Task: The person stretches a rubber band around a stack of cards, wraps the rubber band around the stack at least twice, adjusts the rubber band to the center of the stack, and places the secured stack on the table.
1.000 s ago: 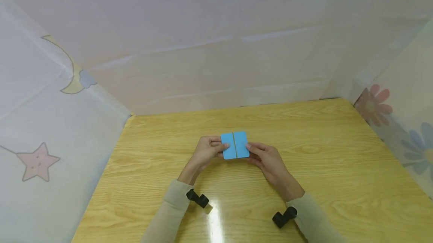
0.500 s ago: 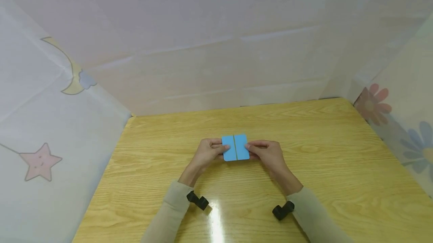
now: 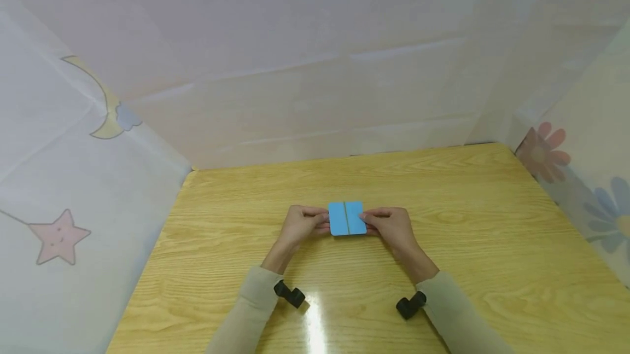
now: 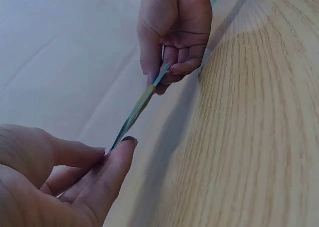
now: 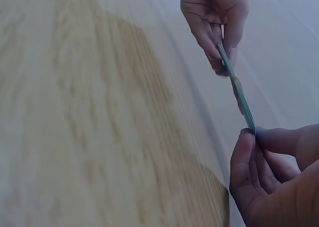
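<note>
A thin, flat blue stack of cards (image 3: 338, 218) with rounded corners is held above the table, a narrow yellowish-brown rubber band round its middle. My left hand (image 3: 298, 226) pinches its left edge between thumb and fingers. At the opposite edge my right hand (image 3: 397, 232) pinches it, the thumb lying on the blue face. Seen edge-on in the left wrist view, the stack of cards (image 4: 130, 118) looks several layers thick and slightly bulged at the band. The right wrist view likewise shows the stack of cards (image 5: 240, 96) between both hands. Its underside is largely hidden.
A wood-grain table (image 3: 236, 255) lies beneath the hands. Pale cloth walls stand behind (image 3: 315, 97) and at both sides, printed with a star (image 3: 59, 236), a moon and flowers. Each beige sleeve carries a small black wrist camera (image 3: 289, 294).
Both hands have lowered the stack of cards slightly toward me and shifted it a little right. The left thumb has slid back from the blue face to its left edge.
</note>
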Demonstrator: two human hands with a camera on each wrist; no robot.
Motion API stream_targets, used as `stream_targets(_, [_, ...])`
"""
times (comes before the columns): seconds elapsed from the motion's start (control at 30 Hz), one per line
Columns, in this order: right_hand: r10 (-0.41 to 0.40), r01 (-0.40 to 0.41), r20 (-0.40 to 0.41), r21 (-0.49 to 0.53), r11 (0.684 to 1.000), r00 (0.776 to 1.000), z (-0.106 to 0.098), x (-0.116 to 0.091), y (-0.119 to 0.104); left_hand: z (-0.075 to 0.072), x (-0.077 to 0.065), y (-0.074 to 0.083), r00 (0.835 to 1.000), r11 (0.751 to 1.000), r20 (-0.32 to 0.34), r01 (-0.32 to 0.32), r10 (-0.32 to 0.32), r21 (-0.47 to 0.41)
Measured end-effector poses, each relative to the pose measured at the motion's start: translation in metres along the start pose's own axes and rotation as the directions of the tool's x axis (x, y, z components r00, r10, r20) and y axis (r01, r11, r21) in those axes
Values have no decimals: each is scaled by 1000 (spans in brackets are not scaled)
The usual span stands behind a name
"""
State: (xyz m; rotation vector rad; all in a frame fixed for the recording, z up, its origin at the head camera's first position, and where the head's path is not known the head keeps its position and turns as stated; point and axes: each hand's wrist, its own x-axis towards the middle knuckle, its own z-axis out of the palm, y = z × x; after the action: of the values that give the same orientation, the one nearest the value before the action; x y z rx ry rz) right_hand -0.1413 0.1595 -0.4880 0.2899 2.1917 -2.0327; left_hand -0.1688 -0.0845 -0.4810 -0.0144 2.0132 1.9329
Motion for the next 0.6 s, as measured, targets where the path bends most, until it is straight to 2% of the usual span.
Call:
stream_targets(0.23, [34, -33, 11, -108, 994, 999, -3, 5, -1, 6, 5, -5, 998, 997, -64, -6, 11, 78])
stream_targets(0.33, [25, -21, 19, -164, 986, 1000, -4, 9, -3, 9, 6, -6, 996, 993, -88, -18, 29, 115])
stream_targets(0.6, [-19, 30, 38, -303, 952, 999, -5, 15, -10, 14, 11, -7, 992, 976, -128, 14, 15, 215])
